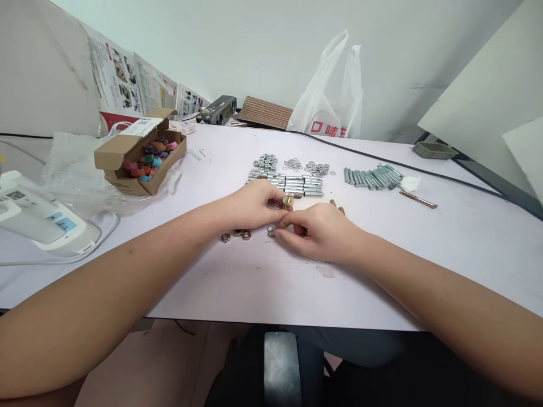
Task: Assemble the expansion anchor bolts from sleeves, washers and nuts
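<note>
Our forearms stretched forward over the bench (237,282); our left hand (254,203) pinched a brass bolt (288,201), our right hand (316,229) curled closed beside it, fingertips touching a washer (270,230).

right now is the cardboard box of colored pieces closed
No, the cardboard box sits on the table with its flap open, and colored pieces show inside.

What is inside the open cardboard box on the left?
The cardboard box holds small colourful pieces, pink, teal, orange and dark. Its flap and near wall cover whatever lies deeper.
</note>
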Demonstrator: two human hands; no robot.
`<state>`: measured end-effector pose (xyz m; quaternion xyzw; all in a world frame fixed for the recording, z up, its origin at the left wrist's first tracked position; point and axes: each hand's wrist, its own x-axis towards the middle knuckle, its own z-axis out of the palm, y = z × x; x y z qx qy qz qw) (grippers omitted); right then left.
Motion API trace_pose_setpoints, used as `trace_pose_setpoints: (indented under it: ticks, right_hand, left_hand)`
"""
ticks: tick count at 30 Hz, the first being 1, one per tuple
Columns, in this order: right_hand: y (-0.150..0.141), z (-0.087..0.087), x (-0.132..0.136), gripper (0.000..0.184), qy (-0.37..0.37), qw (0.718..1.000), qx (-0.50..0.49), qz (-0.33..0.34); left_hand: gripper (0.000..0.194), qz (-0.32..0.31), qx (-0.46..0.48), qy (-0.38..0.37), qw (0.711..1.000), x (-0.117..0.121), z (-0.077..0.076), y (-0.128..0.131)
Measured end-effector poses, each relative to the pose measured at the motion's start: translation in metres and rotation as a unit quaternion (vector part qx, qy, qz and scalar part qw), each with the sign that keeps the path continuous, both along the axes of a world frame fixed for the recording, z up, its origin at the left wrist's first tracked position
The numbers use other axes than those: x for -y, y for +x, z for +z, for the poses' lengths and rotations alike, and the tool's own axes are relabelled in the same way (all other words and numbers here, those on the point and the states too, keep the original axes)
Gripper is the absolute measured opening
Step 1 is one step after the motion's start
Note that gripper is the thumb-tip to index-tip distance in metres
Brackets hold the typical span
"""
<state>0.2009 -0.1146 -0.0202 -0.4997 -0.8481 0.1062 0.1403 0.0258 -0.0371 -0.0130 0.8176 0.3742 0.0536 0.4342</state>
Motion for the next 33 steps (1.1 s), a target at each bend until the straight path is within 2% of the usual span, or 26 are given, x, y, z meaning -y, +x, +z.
trace_pose_setpoints:
  ticks: [4, 8, 12, 23, 25, 28, 30, 33]
  right_hand:
    - [-0.012, -0.006, -0.003, 0.027, 0.006, 0.999, 0.045, -0.021]
    - [-0.015, -0.009, -0.004, 0.025, -0.008, 0.999, 0.027, -0.028]
    - [-0.014, -0.010, -0.002, 0.023, 0.007, 0.999, 0.018, -0.028]
    - [-0.007, -0.012, -0.002, 0.026, 0.064, 0.998, 0.020, 0.001]
    - [-0.005, -0.011, -0.002, 0.025, 0.058, 0.998, -0.021, 0.027]
    - [-0.004, -0.009, -0.001, 0.020, 0.047, 0.986, -0.155, 0.045]
    - [-0.002, -0.005, 0.001, 0.018, 0.051, 0.966, -0.254, 0.000]
    - [0.001, 0.004, 0.001, 0.021, 0.041, 0.929, -0.351, -0.110]
  left_hand:
    - [0.030, 0.015, -0.012, -0.008, 1.000, -0.003, -0.002, -0.001]
    - [0.027, 0.013, -0.002, -0.011, 1.000, -0.002, -0.001, -0.001]
    - [0.026, 0.002, 0.007, -0.006, 1.000, -0.001, 0.001, 0.000]
    - [0.023, -0.046, 0.046, 0.064, 0.996, -0.003, -0.002, 0.000]
    - [0.023, -0.043, 0.043, 0.062, 0.996, -0.003, -0.002, -0.001]
    - [0.021, -0.039, 0.042, 0.058, 0.997, -0.003, -0.004, -0.001]
    - [0.020, -0.041, 0.046, 0.068, 0.996, -0.004, -0.005, -0.001]
    - [0.018, -0.046, 0.049, 0.090, 0.994, -0.005, -0.005, 0.000]
